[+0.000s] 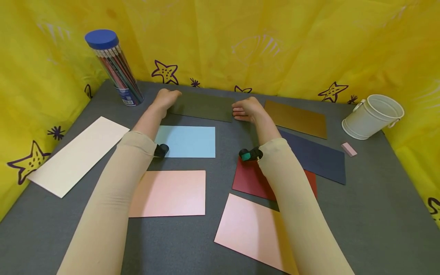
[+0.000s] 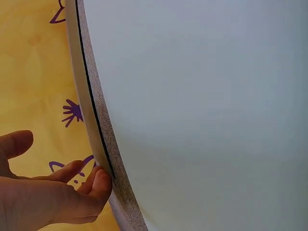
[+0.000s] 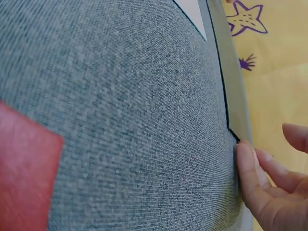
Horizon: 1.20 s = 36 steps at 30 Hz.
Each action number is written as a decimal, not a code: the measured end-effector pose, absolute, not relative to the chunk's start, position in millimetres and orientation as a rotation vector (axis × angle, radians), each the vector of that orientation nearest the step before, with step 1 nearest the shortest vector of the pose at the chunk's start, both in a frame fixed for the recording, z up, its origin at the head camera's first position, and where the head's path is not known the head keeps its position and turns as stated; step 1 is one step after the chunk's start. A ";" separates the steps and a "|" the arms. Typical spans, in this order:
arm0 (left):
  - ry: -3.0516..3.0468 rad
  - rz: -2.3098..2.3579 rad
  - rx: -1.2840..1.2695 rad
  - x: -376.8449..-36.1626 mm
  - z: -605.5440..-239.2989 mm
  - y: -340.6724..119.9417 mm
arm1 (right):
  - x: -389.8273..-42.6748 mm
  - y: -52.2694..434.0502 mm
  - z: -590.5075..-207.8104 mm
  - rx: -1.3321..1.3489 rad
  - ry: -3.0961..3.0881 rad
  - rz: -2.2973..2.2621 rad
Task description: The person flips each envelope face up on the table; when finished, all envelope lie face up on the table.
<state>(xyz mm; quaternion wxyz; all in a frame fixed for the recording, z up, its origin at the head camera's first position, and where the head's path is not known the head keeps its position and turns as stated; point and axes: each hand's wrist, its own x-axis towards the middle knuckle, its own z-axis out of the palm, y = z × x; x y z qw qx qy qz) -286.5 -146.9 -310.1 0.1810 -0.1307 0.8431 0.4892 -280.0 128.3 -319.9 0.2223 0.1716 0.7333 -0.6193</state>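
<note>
**Both hands on the dark olive sheet, far centre**

Dark olive-green rectangular paper sheet [image 1: 203, 107] flat on grey felt tabletop [image 1: 371, 198], far centre, just in front of yellow star-print backdrop [image 1: 275, 42]. Left hand [image 1: 165, 98] at its left short edge, fingers curled down onto the corner. Right hand [image 1: 247, 110] at its right short edge, fingers bent, tips against the paper. Left wrist view: fingertips [image 2: 98, 180] tucked at an edge, thumb apart. Right wrist view: fingertips [image 3: 248, 168] pressed against a dark edge. Grip looks like a light edge pinch on both sides; full closure under the sheet not visible.

Nearby: light blue sheet [image 1: 187, 141] just near of the olive one, brown sheet [image 1: 297, 118] to its right, navy sheet [image 1: 316, 154], dark red sheet [image 1: 252, 179], two pink sheets [image 1: 170, 193] [image 1: 247, 229], long cream strip [image 1: 77, 154] at left. Clear pencil tub with blue lid [image 1: 115, 68] far left, white metal bucket [image 1: 372, 116] far right, pink eraser [image 1: 348, 149] near it.

To lift cleanly: get nails under both short edges together, raise evenly, keep sheet taut, avoid creasing corners or dragging the blue sheet.
</note>
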 end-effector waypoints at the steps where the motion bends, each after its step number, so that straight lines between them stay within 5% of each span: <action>1: 2.365 1.412 -0.386 -286.7 -309.3 -147.7 | -280.1 128.6 -319.8 0.473 2.020 -1.716; 24: 2.487 1.724 -0.618 -294.3 -313.6 -157.4 | -282.1 129.5 -313.4 0.482 2.000 -1.981; 36: 2.373 1.865 -0.457 -291.8 -305.8 -166.8 | -281.7 130.7 -311.9 0.524 1.970 -2.200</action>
